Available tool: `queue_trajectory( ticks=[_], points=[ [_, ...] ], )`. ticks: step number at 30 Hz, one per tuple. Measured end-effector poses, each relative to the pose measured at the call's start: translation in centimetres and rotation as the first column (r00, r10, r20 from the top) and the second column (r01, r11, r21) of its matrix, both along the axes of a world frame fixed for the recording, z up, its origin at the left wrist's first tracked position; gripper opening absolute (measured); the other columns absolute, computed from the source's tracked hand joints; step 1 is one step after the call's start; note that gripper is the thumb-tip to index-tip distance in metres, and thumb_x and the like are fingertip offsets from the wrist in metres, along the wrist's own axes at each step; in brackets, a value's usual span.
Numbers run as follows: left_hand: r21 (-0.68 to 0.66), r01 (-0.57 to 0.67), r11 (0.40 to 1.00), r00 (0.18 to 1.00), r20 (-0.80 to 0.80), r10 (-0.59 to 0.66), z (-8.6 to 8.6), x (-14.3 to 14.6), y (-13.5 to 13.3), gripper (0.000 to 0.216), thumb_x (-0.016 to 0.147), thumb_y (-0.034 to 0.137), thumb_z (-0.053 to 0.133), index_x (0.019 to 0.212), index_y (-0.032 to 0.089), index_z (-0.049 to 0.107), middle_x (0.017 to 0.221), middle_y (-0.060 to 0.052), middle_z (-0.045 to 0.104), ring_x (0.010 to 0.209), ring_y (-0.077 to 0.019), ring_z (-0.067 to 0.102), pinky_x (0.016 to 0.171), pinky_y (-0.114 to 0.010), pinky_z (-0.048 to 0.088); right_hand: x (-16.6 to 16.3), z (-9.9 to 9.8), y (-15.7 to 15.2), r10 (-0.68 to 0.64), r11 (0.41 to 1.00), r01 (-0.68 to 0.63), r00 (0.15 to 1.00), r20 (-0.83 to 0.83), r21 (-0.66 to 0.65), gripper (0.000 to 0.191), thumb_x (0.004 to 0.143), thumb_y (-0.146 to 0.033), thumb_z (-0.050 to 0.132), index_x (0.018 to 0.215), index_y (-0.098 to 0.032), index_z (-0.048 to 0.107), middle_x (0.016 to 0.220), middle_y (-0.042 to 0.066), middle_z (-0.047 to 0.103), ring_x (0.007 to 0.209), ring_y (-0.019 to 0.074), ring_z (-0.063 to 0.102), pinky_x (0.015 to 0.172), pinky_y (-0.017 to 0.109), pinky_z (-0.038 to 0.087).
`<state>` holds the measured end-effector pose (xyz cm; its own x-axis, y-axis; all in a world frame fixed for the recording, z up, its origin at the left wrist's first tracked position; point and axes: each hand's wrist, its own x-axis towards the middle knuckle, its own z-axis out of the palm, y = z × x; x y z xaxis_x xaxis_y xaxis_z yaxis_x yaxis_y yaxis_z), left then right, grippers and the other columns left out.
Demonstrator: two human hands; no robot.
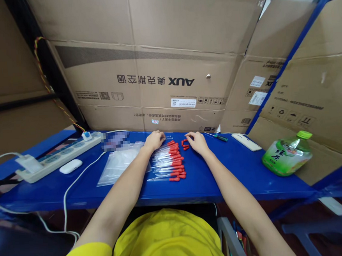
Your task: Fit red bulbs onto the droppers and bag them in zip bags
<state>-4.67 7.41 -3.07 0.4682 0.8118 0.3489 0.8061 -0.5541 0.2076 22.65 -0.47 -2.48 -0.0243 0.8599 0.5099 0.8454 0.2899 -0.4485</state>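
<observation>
My left hand [155, 140] rests at the back of the blue table with its fingers curled over thin clear glass tubes [168, 138], whose ends stick out to the right. My right hand [197, 141] is bent at the fingers, fingertips together above a few loose red rubber bulbs [185, 145]; whatever is between them is too small to tell. Between my forearms lies a column of droppers [168, 162], glass stems to the left and red bulbs to the right. A clear plastic bag [115, 167] lies flat, partly under my left forearm.
At left are a power strip [64, 153], a white earbud case [71, 166] and a white cable [75, 181]. A green screwdriver [221, 138], a white phone-like slab [246, 142] and a green-labelled bottle [287, 155] stand or lie right. Cardboard [159, 39] walls the back.
</observation>
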Motion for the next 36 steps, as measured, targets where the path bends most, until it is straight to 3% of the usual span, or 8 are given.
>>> queue_trajectory(
  ticks=[6,13,19,25,30,33,36],
  points=[
    [-0.025,0.083,0.996,0.994,0.079,-0.08,-0.4,0.0,0.6,0.01,0.091,0.02,0.066,0.099,0.02,0.073,0.109,-0.009,0.075,0.106,-0.024,0.07,0.097,-0.033,0.054,2.3,-1.1,0.7,-0.028,0.993,0.034,0.998,0.051,-0.113,0.024,0.096,-0.021,0.065,0.113,-0.023,0.082,0.114,0.008,0.082,0.102,0.0272,0.073,0.098,0.039,0.053],
    [-0.091,0.137,0.986,0.963,0.246,-0.111,-0.8,0.2,1.0,0.022,0.083,0.014,0.068,0.104,0.019,0.071,0.096,-0.005,0.082,0.083,-0.018,0.075,0.08,-0.028,0.057,2.0,-2.0,0.7,-0.031,0.986,0.061,0.981,0.19,-0.156,0.045,0.104,-0.024,0.057,0.148,-0.024,0.066,0.121,0.013,0.076,0.114,0.0297,0.066,0.103,0.04,0.048],
    [-0.088,0.144,0.986,0.953,0.282,-0.114,-0.2,0.4,0.6,0.02,0.085,0.015,0.068,0.104,0.019,0.075,0.098,-0.005,0.083,0.088,-0.019,0.076,0.084,-0.029,0.058,1.6,-1.8,0.8,0.014,0.985,0.023,0.976,0.217,-0.169,0.028,0.103,-0.029,0.064,0.127,-0.029,0.077,0.12,0.012,0.069,0.117,0.0284,0.06,0.1,0.037,0.046],
    [0.118,0.031,0.993,0.933,0.352,-0.071,1.6,0.9,-0.9,0.024,0.104,0.025,0.05,0.114,0.022,0.072,0.117,-0.01,0.078,0.11,-0.0254,0.073,0.096,-0.035,0.054,1.6,-2.0,1.5,0.036,0.993,-0.019,0.989,0.143,-0.118,0.007,0.097,-0.021,0.072,0.104,-0.023,0.075,0.112,0.008,0.073,0.107,0.025,0.061,0.094,0.035,0.047],
    [0.109,0.001,0.994,0.916,0.398,-0.045,3.3,1.8,-1.9,0.031,0.11,0.038,0.043,0.125,0.024,0.066,0.108,-0.009,0.079,0.103,-0.0278,0.074,0.092,-0.036,0.053,1.6,-2.4,1.8,0.067,0.992,-0.06,0.996,0.058,-0.11,0.015,0.094,-0.018,0.074,0.108,-0.024,0.073,0.1,0.005,0.077,0.098,0.0238,0.064,0.087,0.033,0.049],
    [0.115,0.087,0.99,0.915,0.383,-0.125,3.6,2.6,-2.5,0.034,0.112,0.038,0.038,0.115,0.021,0.067,0.107,-0.011,0.079,0.104,-0.0275,0.074,0.091,-0.035,0.052,1.6,-2.3,1.8,0.066,0.995,-0.061,0.996,0.055,-0.083,0.024,0.096,-0.016,0.069,0.119,-0.022,0.074,0.105,0.008,0.079,0.101,0.0254,0.067,0.093,0.036,0.049],
    [0.107,0.149,0.983,0.922,0.343,-0.177,3.7,3.4,-3.1,0.034,0.112,0.038,0.035,0.107,0.022,0.065,0.104,-0.009,0.079,0.1,-0.0254,0.075,0.089,-0.033,0.051,1.5,-1.8,1.7,0.06,0.998,-0.06,0.998,0.035,-0.009,0.023,0.099,-0.017,0.06,0.114,-0.021,0.077,0.112,0.011,0.078,0.106,0.0267,0.068,0.099,0.039,0.049]
  ],
)
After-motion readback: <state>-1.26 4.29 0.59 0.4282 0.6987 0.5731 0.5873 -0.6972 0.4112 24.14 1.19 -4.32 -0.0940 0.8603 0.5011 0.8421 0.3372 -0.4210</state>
